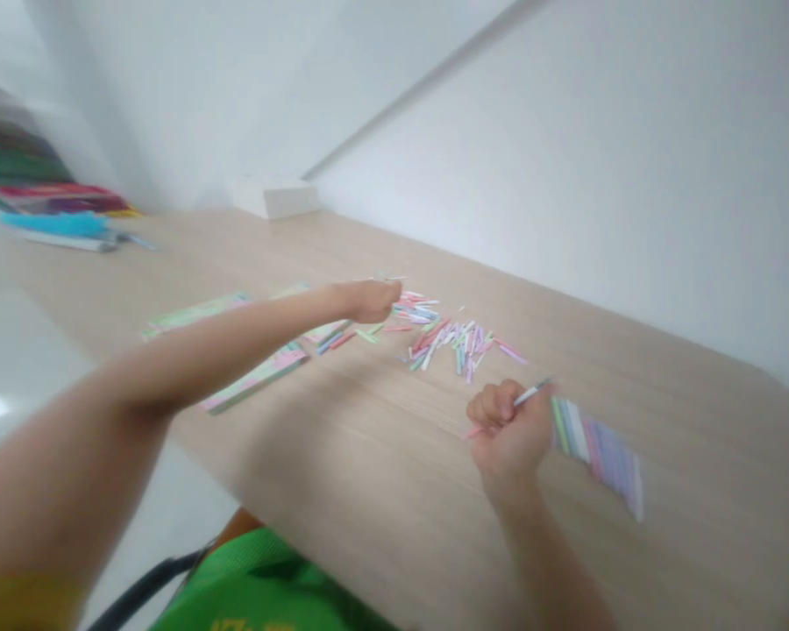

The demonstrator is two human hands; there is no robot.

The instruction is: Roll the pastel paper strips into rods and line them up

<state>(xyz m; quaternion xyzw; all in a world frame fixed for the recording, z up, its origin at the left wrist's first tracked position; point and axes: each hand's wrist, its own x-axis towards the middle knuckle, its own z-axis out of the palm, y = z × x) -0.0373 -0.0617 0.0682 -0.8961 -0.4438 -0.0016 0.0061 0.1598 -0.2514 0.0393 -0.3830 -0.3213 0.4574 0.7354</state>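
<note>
Left hand (368, 301) pinched on thin strip (393, 280), just beside pastel paper strips (451, 344); right hand (508, 429) fisted round diagonal strip (526, 396), farther off.

No word, number or brand can be read. Below both the left hand (368, 301) and the right hand (508, 429), a bright green fabric shirt (263, 583) carries yellow printed characters (250, 626), cut off by the picture's edge and too blurred to read. The pale pastel paper strips (451, 346) between the hands show no legible marks.
</note>
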